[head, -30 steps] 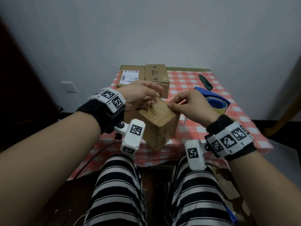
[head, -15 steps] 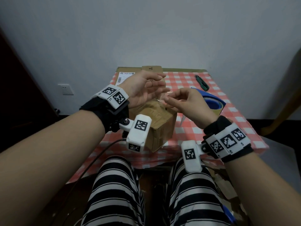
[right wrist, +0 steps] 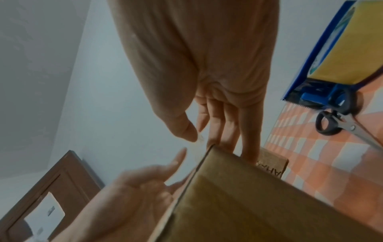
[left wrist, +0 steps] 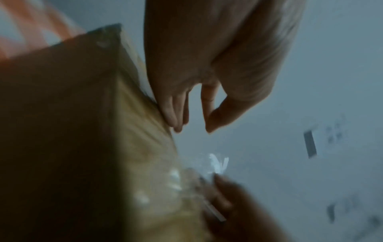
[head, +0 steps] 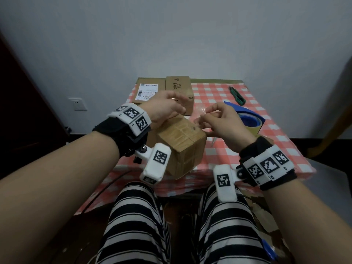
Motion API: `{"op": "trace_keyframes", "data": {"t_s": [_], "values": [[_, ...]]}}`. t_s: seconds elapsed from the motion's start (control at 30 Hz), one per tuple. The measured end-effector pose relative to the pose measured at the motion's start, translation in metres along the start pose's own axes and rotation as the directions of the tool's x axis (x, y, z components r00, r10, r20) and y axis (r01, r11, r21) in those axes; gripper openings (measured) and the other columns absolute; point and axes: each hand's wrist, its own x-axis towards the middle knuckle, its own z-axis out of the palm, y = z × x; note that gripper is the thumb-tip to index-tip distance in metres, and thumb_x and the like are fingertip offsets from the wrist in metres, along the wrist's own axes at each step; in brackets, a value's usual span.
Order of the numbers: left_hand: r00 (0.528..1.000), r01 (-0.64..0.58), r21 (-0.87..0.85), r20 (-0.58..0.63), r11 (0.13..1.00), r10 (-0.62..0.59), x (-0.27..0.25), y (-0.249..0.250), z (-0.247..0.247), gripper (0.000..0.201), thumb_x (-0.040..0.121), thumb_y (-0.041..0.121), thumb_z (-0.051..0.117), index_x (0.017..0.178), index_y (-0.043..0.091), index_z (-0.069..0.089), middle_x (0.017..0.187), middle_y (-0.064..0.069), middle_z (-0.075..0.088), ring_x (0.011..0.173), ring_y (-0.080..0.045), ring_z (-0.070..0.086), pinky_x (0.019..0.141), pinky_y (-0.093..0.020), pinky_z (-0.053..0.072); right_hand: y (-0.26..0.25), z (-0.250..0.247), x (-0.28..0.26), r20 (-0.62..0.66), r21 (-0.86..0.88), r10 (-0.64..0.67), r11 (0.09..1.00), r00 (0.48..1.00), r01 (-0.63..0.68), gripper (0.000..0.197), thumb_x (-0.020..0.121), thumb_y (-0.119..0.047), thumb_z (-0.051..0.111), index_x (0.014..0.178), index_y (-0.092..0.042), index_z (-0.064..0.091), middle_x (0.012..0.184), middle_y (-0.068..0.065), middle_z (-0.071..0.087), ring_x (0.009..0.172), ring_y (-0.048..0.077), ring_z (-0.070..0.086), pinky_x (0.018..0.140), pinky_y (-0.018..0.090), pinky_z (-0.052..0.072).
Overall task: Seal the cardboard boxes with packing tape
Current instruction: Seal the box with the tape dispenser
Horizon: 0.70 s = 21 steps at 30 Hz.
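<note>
cardboard box [head: 181, 143], just below both hands [head: 192, 116]

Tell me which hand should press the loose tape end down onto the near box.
Left, probably. The right hand already pinches the clear tape strip above the near box; the left hand is open, holds nothing, beside the box's top edge.

Under the fingers of both hands stands a tilted cardboard box [head: 182, 143]; it blocks the way down. Beyond the left fingers [head: 178, 103], two more boxes [head: 180, 93] close the far side. Just right of the right fingers [head: 206, 116] a tape dispenser [head: 247, 121] and scissors [right wrist: 339, 124] lie. Between the two hands a narrow gap stays open.
</note>
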Motion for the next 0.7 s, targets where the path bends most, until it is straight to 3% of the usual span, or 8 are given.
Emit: {"op": "trace_keyframes", "data": {"t_s": [0.13,0.27,0.37,0.53,0.63,0.7], "values": [[0.996,0.017,0.251,0.076,0.968,-0.038,0.0018,-0.0109,-0.0021,0.036,0.08,-0.007,0.066,0.103,0.021,0.068,0.118,-0.006,0.063,0.111,-0.021,0.06,0.096,-0.04,0.052,-0.0061,-0.0008,-0.0001,0.05,0.074,0.051,0.996,0.997,-0.055,0.016,0.092,-0.003,0.059,0.103,-0.015,0.059,0.101,0.014,0.072,0.085,0.019,0.068,0.078,0.038,0.059],[0.99,0.04,0.297,0.116,0.954,-0.078,0.0024,-0.0105,-0.0038,0.039,0.083,-0.003,0.066,0.116,0.016,0.066,0.119,-0.005,0.063,0.109,-0.02,0.061,0.093,-0.036,0.053,-0.0086,-0.0023,0.0004,0.096,0.037,0.061,0.997,0.994,-0.065,0.01,0.094,-0.014,0.063,0.104,-0.014,0.065,0.096,0.006,0.068,0.085,0.016,0.066,0.084,0.036,0.058],[0.986,0.008,0.379,0.15,0.925,-0.07,0.0041,-0.0109,-0.0032,0.033,0.085,0.005,0.068,0.115,0.018,0.068,0.114,-0.003,0.065,0.104,-0.021,0.064,0.091,-0.037,0.055,-0.0075,-0.0019,0.0031,0.086,-0.006,0.087,0.996,0.993,-0.086,0.02,0.093,-0.017,0.064,0.109,-0.006,0.067,0.093,0.005,0.067,0.08,0.014,0.066,0.082,0.034,0.059],[0.99,-0.019,0.463,0.132,0.886,-0.048,0.007,-0.0112,-0.0008,0.018,0.086,0.015,0.071,0.102,0.023,0.073,0.107,-0.002,0.066,0.097,-0.019,0.066,0.091,-0.04,0.055,-0.0067,-0.0018,0.0043,0.017,0.032,0.079,0.996,0.997,-0.079,0.015,0.095,-0.017,0.062,0.096,-0.003,0.067,0.082,0.004,0.067,0.066,0.013,0.066,0.073,0.031,0.059],[0.991,-0.027,0.508,0.129,0.861,-0.046,0.0069,-0.0098,0.0005,0.011,0.087,0.021,0.07,0.097,0.025,0.074,0.105,0.001,0.066,0.098,-0.018,0.063,0.093,-0.038,0.052,-0.0066,-0.0066,0.0064,0.012,0.035,0.097,0.995,0.995,-0.097,0.017,0.095,-0.018,0.063,0.097,-0.001,0.067,0.083,0.008,0.067,0.067,0.016,0.067,0.073,0.032,0.06],[0.992,-0.013,0.504,0.112,0.864,-0.051,0.0084,-0.0089,0.0023,0.009,0.087,0.023,0.07,0.096,0.022,0.074,0.1,0.001,0.067,0.095,-0.016,0.063,0.087,-0.031,0.053,-0.0058,-0.0099,0.0091,-0.021,0.022,0.099,0.995,0.995,-0.098,0.023,0.094,-0.017,0.065,0.102,0.004,0.067,0.082,0.009,0.065,0.065,0.015,0.066,0.068,0.029,0.061]]}}
